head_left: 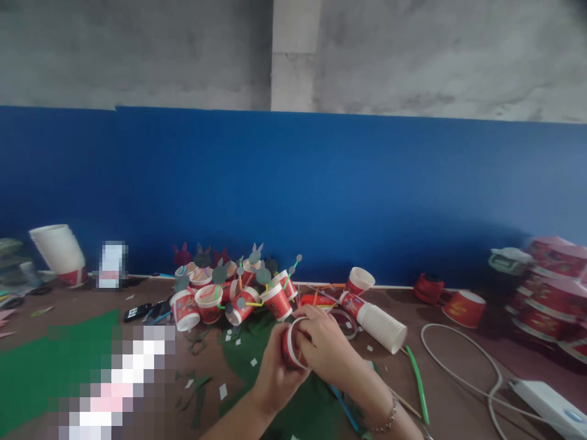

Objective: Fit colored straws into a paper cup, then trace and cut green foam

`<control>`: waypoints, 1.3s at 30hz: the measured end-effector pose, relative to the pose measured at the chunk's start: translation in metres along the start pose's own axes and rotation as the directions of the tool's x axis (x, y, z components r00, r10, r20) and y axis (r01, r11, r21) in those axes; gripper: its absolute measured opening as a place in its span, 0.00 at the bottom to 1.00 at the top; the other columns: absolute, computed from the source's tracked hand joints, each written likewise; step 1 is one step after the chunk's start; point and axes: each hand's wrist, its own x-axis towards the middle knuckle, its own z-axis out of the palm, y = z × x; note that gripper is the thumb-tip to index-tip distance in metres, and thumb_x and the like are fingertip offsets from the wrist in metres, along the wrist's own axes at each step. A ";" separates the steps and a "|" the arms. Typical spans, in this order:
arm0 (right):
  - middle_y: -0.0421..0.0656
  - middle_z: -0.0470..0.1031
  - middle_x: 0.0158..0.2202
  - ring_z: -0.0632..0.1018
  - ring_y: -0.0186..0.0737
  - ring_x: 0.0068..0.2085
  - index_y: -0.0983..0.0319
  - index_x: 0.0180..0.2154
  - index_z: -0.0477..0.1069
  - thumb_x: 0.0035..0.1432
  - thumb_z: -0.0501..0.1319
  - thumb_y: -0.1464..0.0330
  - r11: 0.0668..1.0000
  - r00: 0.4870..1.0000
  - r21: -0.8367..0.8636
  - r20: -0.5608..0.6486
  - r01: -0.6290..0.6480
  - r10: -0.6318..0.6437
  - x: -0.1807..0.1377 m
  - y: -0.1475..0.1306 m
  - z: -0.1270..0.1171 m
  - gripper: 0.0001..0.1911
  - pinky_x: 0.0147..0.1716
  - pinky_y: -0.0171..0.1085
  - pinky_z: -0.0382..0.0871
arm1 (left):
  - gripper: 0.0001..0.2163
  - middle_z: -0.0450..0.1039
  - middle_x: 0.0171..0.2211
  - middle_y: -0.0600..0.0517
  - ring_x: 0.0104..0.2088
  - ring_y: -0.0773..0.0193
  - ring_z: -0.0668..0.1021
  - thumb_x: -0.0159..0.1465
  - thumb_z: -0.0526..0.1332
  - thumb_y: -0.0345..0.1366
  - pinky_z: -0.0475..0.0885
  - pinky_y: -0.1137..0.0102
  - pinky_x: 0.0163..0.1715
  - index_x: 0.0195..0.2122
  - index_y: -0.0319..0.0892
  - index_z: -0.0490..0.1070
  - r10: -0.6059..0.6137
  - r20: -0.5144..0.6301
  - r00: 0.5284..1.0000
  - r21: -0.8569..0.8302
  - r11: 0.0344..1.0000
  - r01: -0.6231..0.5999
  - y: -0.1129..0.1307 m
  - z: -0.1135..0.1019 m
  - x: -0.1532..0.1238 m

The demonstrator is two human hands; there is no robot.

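Observation:
A red and white paper cup lies on its side between both hands, above a dark green felt sheet. My left hand wraps round the cup from the left and below. My right hand curls over the cup's open rim from the right, fingers closed on it. A bracelet sits on my right wrist. Just behind the hands stands a cluster of finished cups with grey paper ears and coloured straws.
A lying stack of nested white cups is to the right, with a green straw nearby. A white cable leads to a power strip. Red bowls pile at far right. A green sheet covers the left. Blue wall behind.

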 end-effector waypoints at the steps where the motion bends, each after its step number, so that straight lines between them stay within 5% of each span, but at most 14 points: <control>1: 0.46 0.73 0.43 0.70 0.45 0.45 0.62 0.25 0.73 0.53 0.52 0.77 1.000 1.000 0.003 -0.006 0.017 -0.017 0.000 -0.001 0.000 0.13 0.45 0.43 0.61 | 0.25 0.69 0.44 0.48 0.42 0.56 0.75 0.52 0.64 0.29 0.71 0.63 0.41 0.50 0.45 0.58 -0.002 0.015 1.000 -0.023 1.000 0.003 0.000 0.000 0.000; 6: 0.45 0.71 0.46 0.70 0.45 0.46 0.62 0.27 0.73 0.55 0.52 0.77 0.998 0.997 -0.013 -0.048 0.058 -0.058 -0.001 -0.002 0.002 0.13 0.45 0.44 0.60 | 0.27 0.69 0.47 0.47 0.45 0.54 0.74 0.51 0.65 0.29 0.70 0.62 0.45 0.51 0.45 0.58 -0.012 0.008 1.000 -0.109 0.994 0.013 -0.002 0.000 -0.001; 17: 0.46 0.74 0.47 0.69 0.48 0.46 0.62 0.23 0.75 0.49 0.56 0.78 0.984 0.977 -0.138 -0.169 0.109 -0.132 0.001 -0.004 0.002 0.11 0.46 0.47 0.59 | 0.24 0.68 0.42 0.48 0.42 0.56 0.73 0.52 0.63 0.27 0.69 0.64 0.42 0.50 0.43 0.59 0.018 0.034 0.999 0.039 0.999 -0.019 0.009 0.000 0.004; 27: 0.44 0.75 0.47 0.71 0.47 0.45 0.62 0.21 0.76 0.41 0.55 0.79 0.987 0.985 -0.131 -0.126 0.097 -0.114 -0.001 0.001 0.005 0.12 0.43 0.44 0.60 | 0.22 0.67 0.40 0.50 0.39 0.59 0.71 0.51 0.62 0.26 0.67 0.67 0.38 0.46 0.42 0.60 0.058 0.051 0.997 0.066 0.996 -0.061 0.007 0.000 0.002; 33: 0.46 0.75 0.46 0.71 0.47 0.45 0.62 0.23 0.75 0.44 0.54 0.80 0.992 0.984 -0.108 -0.155 0.070 -0.086 -0.001 -0.006 0.003 0.13 0.44 0.43 0.59 | 0.21 0.67 0.39 0.50 0.37 0.60 0.71 0.50 0.63 0.28 0.67 0.68 0.36 0.46 0.41 0.60 0.039 0.071 0.997 0.028 0.999 -0.041 0.006 -0.004 0.004; 39: 0.45 0.74 0.45 0.71 0.45 0.45 0.62 0.26 0.75 0.54 0.51 0.78 0.995 0.996 -0.063 -0.048 0.072 -0.075 -0.002 -0.003 -0.003 0.15 0.44 0.43 0.58 | 0.27 0.67 0.42 0.50 0.40 0.58 0.71 0.47 0.62 0.23 0.66 0.66 0.41 0.48 0.43 0.59 0.022 0.043 0.999 0.072 0.997 -0.026 0.001 -0.003 0.000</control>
